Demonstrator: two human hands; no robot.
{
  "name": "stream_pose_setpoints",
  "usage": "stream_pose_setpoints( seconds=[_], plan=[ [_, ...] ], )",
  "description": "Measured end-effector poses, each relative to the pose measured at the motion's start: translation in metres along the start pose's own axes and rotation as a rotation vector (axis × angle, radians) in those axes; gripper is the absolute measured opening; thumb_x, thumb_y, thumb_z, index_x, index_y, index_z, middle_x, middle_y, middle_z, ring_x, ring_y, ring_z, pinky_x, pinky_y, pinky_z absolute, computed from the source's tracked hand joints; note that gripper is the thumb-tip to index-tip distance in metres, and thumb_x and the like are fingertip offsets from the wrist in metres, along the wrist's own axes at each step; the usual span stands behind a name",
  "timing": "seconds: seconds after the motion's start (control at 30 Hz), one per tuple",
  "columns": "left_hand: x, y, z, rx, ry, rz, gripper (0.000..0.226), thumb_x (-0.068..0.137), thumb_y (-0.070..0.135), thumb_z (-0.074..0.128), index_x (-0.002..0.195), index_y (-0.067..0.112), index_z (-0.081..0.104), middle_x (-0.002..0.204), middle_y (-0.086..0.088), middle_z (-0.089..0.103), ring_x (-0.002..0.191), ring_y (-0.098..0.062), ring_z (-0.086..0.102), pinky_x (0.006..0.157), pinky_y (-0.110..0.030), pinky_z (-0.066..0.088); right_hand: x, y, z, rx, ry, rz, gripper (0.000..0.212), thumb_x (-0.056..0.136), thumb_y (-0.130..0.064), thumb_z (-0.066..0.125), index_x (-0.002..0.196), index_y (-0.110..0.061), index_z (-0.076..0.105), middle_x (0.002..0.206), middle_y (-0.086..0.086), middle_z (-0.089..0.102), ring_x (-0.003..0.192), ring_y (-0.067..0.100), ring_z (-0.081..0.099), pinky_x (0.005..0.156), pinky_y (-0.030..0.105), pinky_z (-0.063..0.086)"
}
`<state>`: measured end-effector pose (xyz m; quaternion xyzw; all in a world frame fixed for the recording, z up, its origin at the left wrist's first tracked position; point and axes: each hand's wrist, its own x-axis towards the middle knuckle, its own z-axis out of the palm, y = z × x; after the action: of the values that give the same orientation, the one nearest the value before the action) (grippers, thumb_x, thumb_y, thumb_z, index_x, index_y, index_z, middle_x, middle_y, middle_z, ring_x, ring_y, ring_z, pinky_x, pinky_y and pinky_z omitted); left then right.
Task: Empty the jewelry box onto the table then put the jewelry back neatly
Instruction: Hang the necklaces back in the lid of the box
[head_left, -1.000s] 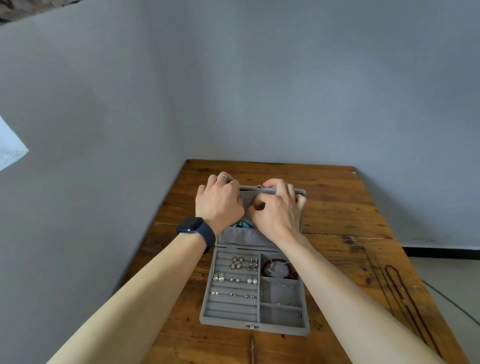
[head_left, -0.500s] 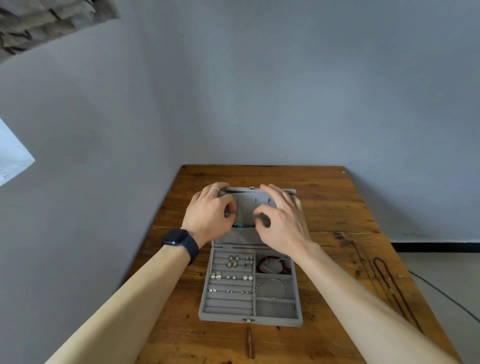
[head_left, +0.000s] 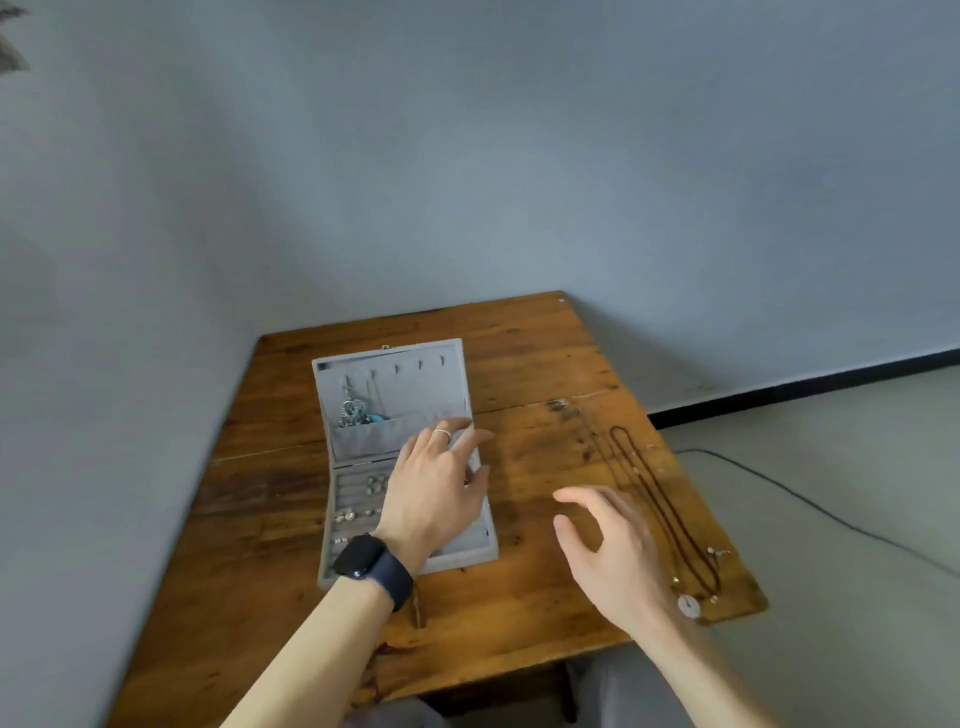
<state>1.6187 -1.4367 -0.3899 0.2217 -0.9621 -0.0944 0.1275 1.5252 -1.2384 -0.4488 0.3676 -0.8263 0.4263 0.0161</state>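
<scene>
Jewelry box (head_left: 415, 395) sits open in the middle left of the frame on the wooden worktop (head_left: 535, 364), lid folded back. Small earrings (head_left: 353, 514) sit in its rows. Your left hand (head_left: 434, 493) is over the right side of the box, fingers straight and spread, holding nothing. I cannot tell if it touches. Your right hand (head_left: 613, 551) is near the box's right side, fingers loose, holding nothing. A dark red necklace (head_left: 664, 512) lies at the right of the frame.
</scene>
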Motion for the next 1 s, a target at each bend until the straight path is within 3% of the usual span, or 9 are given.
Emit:
stream_pose_setpoints(
  seconds=[0.27, 0.5, 0.57, 0.67, 0.73, 0.8, 0.87, 0.93, 1.0],
  plan=[
    [-0.052, 0.102, 0.073, -0.061, -0.223, 0.183, 0.049, 0.100, 0.040, 0.045, 0.148, 0.030, 0.041, 0.156, 0.002, 0.037, 0.147, -0.022, 0.028, 0.124, -0.041, 0.013, -0.093, 0.077, -0.049, -0.119, 0.208, 0.264, 0.028, 0.081, -0.011, 0.077, 0.098, -0.030, 0.067, 0.088, -0.019, 0.058, 0.084, 0.013, 0.055, 0.070, 0.020, 0.042],
    [-0.065, 0.125, 0.106, 0.082, -0.342, 0.211, 0.060, 0.105, 0.049, 0.026, 0.159, 0.024, 0.019, 0.166, 0.001, 0.018, 0.154, -0.018, 0.009, 0.122, -0.047, -0.004, -0.107, 0.089, -0.064, -0.245, 0.201, 0.345, 0.016, 0.081, -0.036, 0.077, 0.096, -0.033, 0.070, 0.089, -0.015, 0.058, 0.088, 0.020, 0.058, 0.063, 0.026, 0.041],
    [-0.067, 0.125, 0.109, 0.111, -0.332, 0.217, 0.060, 0.105, 0.051, 0.022, 0.159, 0.025, 0.018, 0.167, 0.002, 0.015, 0.154, -0.017, 0.008, 0.122, -0.049, -0.005, -0.104, 0.088, -0.063, -0.303, 0.176, 0.341, 0.022, 0.084, -0.048, 0.071, 0.099, -0.034, 0.072, 0.093, -0.012, 0.062, 0.091, 0.020, 0.057, 0.063, 0.028, 0.046],
    [-0.066, 0.124, 0.111, 0.127, -0.346, 0.220, 0.060, 0.105, 0.052, 0.022, 0.159, 0.026, 0.017, 0.167, 0.004, 0.014, 0.154, -0.016, 0.008, 0.122, -0.051, -0.004, -0.099, 0.088, -0.058, -0.382, 0.152, 0.313, 0.022, 0.082, -0.050, 0.071, 0.097, -0.034, 0.072, 0.095, -0.009, 0.061, 0.090, 0.021, 0.054, 0.061, 0.032, 0.049],
    [-0.064, 0.126, 0.108, 0.085, -0.343, 0.213, 0.058, 0.105, 0.051, 0.027, 0.158, 0.027, 0.023, 0.165, 0.004, 0.021, 0.153, -0.017, 0.014, 0.122, -0.050, 0.001, -0.094, 0.086, -0.056, -0.401, 0.131, 0.299, 0.015, 0.081, -0.045, 0.073, 0.091, -0.034, 0.071, 0.091, -0.008, 0.060, 0.087, 0.022, 0.053, 0.061, 0.033, 0.049],
    [-0.064, 0.132, 0.102, -0.017, -0.278, 0.166, 0.050, 0.104, 0.045, 0.036, 0.150, 0.027, 0.041, 0.153, 0.002, 0.043, 0.141, -0.021, 0.037, 0.118, -0.043, 0.023, -0.090, 0.085, -0.059, -0.340, 0.083, 0.290, 0.011, 0.082, -0.038, 0.074, 0.087, -0.032, 0.067, 0.087, -0.007, 0.060, 0.085, 0.022, 0.056, 0.064, 0.033, 0.049],
    [-0.063, 0.141, 0.090, -0.127, -0.198, 0.062, 0.037, 0.102, 0.042, 0.042, 0.129, 0.026, 0.059, 0.122, 0.000, 0.064, 0.112, -0.024, 0.059, 0.093, -0.035, 0.048, -0.084, 0.081, -0.065, -0.198, 0.009, 0.352, 0.010, 0.084, -0.033, 0.072, 0.088, -0.032, 0.063, 0.086, -0.012, 0.065, 0.082, 0.017, 0.061, 0.066, 0.032, 0.049],
    [-0.054, 0.150, 0.077, -0.310, -0.276, -0.108, 0.032, 0.101, 0.045, 0.044, 0.107, 0.023, 0.067, 0.093, 0.001, 0.069, 0.084, -0.022, 0.066, 0.071, -0.032, 0.055, -0.078, 0.076, -0.074, -0.029, -0.032, 0.483, 0.009, 0.086, -0.035, 0.071, 0.089, -0.032, 0.063, 0.085, -0.018, 0.068, 0.082, 0.009, 0.064, 0.069, 0.027, 0.048],
    [-0.038, 0.160, 0.065, -0.522, -0.467, -0.304, 0.038, 0.101, 0.046, 0.045, 0.095, 0.019, 0.071, 0.083, 0.004, 0.072, 0.074, -0.017, 0.065, 0.065, -0.028, 0.054, -0.072, 0.071, -0.084, 0.113, -0.020, 0.546, 0.009, 0.085, -0.036, 0.073, 0.089, -0.031, 0.067, 0.085, -0.020, 0.070, 0.083, 0.002, 0.065, 0.071, 0.021, 0.048]
  ],
)
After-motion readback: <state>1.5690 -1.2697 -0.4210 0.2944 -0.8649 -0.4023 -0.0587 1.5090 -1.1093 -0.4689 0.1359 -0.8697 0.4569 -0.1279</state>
